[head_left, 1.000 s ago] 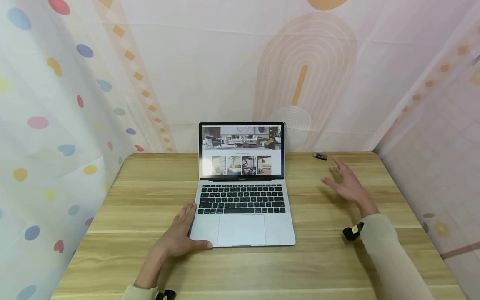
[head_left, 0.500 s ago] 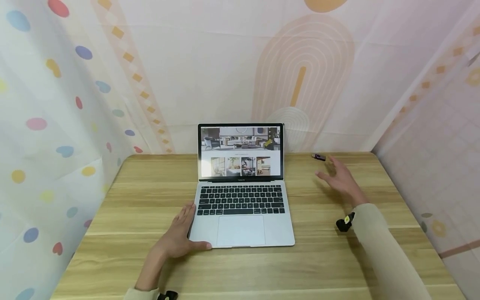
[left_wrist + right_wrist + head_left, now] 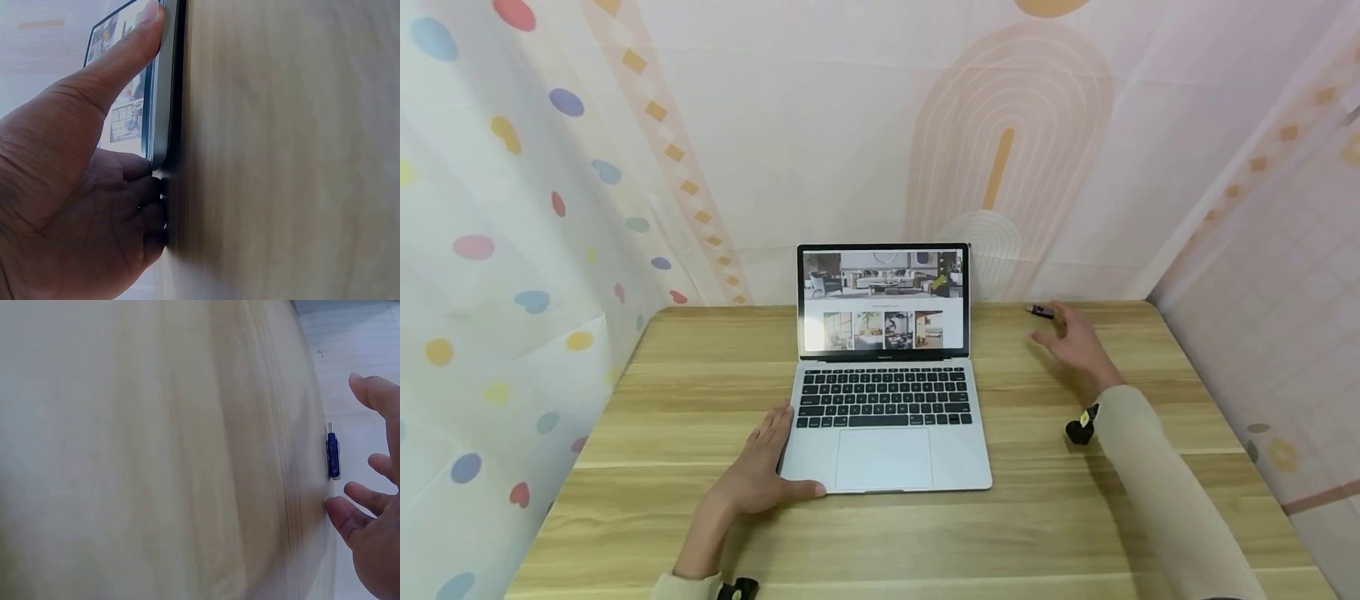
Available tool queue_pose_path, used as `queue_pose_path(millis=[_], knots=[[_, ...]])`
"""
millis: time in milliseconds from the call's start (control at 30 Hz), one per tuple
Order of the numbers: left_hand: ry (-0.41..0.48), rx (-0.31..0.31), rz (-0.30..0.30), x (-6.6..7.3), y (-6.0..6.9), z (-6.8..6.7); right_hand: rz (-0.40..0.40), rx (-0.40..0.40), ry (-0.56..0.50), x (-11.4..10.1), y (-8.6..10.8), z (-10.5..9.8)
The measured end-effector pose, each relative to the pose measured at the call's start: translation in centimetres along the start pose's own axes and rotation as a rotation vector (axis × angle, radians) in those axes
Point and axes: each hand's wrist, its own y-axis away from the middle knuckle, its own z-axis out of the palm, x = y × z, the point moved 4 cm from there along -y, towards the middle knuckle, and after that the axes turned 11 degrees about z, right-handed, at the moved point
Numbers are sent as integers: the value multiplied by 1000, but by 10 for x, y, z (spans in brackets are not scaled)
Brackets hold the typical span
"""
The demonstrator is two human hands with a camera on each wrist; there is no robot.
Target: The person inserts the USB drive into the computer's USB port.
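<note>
An opened silver laptop (image 3: 883,458) with a lit screen stands mid-table. My left hand (image 3: 756,471) rests at its front left corner, thumb along the front edge and fingers against the left side. The left wrist view shows that thumb on the laptop's edge (image 3: 164,94) and the hand (image 3: 69,187) beside it. A small dark USB stick (image 3: 1041,311) lies near the back edge, right of the screen. My right hand (image 3: 1078,346) is just right of it, thumb and fingers apart, holding nothing. In the right wrist view the USB stick (image 3: 333,453) lies beside the spread fingers of the hand (image 3: 375,544).
The wooden table (image 3: 662,417) runs back to a patterned cloth (image 3: 835,150). More cloth hangs at the left and right sides. Black devices are worn on both wrists, the right one (image 3: 1081,427) near the sleeve.
My right hand has moved left and slightly back, nearer to the USB stick, its fingers still apart. My left hand and the laptop have stayed in place.
</note>
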Motion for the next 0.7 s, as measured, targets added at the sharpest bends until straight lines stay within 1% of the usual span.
queue_pose_path(millis=[133, 333, 500, 700], knots=[[-1, 0, 3, 1, -1, 0, 12, 7, -6, 1, -7, -2], [3, -9, -17, 1, 0, 0, 35, -11, -29, 0, -12, -2], [5, -9, -11, 2, 0, 1, 30, 10, -25, 1, -15, -1], [11, -8, -21, 2, 0, 0, 73, 7, -126, 5, -16, 1]])
